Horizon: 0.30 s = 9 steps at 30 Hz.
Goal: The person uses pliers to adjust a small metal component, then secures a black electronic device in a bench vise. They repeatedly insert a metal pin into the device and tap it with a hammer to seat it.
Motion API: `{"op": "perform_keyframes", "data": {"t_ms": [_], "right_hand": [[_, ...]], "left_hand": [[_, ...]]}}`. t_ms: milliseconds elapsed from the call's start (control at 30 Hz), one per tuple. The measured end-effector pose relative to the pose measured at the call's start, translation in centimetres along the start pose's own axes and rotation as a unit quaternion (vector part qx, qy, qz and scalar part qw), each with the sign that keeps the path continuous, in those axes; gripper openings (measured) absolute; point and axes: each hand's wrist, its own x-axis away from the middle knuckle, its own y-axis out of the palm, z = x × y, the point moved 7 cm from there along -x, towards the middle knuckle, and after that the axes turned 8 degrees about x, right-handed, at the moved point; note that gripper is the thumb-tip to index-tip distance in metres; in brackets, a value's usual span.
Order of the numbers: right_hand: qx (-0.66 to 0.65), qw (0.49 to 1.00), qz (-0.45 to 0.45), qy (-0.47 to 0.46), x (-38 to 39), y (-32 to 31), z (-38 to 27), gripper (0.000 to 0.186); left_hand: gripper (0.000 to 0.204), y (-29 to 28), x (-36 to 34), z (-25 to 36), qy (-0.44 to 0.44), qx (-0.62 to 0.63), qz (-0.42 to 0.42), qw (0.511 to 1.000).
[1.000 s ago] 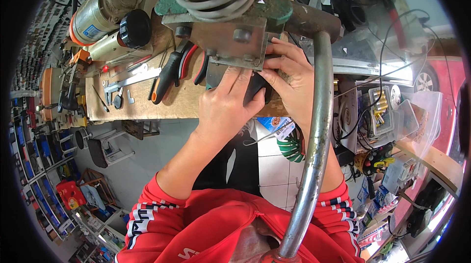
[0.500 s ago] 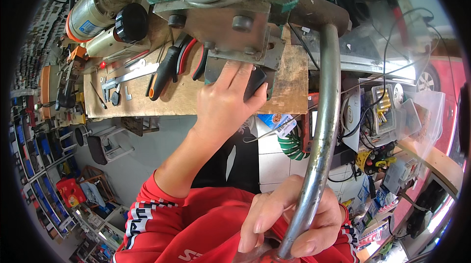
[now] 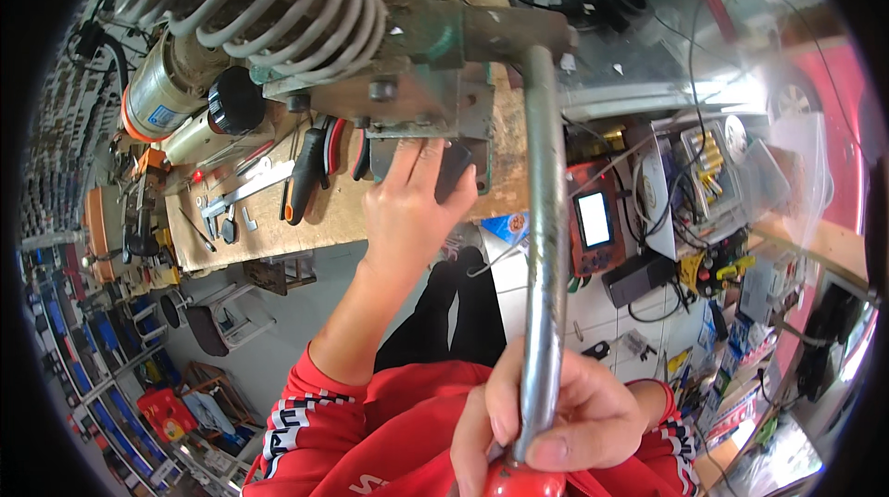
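Observation:
A hand lever press with a large coil spring [image 3: 306, 15] stands in front of me, its metal head plate [image 3: 407, 94] just above my left hand [image 3: 407, 210]. That hand pinches a black block [image 3: 455, 171] beneath the head, two fingers lying along the top and the thumb at its right side. What the fingertips touch under the plate is hidden. My right hand [image 3: 565, 409] wraps around the lower end of the long steel lever [image 3: 544, 247], just above its red knob [image 3: 523, 481].
The wooden bench [image 3: 333, 219] carries pliers with black-and-orange handles [image 3: 304, 177], a caliper [image 3: 245, 191] and a cylindrical motor [image 3: 171, 94]. At right are a red device with a lit screen [image 3: 593, 219] and a clear plastic box [image 3: 787, 173]. A stool [image 3: 218, 326] stands at left.
My viewpoint has shifted, so the press and lever appear farther left and more of the spring shows. The red knob now shows below my right hand. Both hands keep their holds.

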Motion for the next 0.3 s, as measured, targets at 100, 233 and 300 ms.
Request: {"op": "perform_keyframes", "data": {"t_ms": [100, 233, 300], "right_hand": [[-0.018, 0.998, 0.055, 0.010, -0.1, 0.5, -0.4, 0.019], [0.133, 0.969, 0.210, -0.011, 0.3, 1.1, -1.8, 0.055], [0.104, 0.956, 0.262, -0.086, 0.5, 1.9, -2.0, 0.058]], "left_hand": [[0.038, 0.0, 0.0, -0.2, 0.000, 0.039, -0.014, 0.999], [0.036, 0.0, 0.1, -0.4, 0.002, 0.030, 0.000, 1.000], [0.037, 0.0, -0.1, -0.3, 0.012, 0.027, 0.015, 0.999]]}}
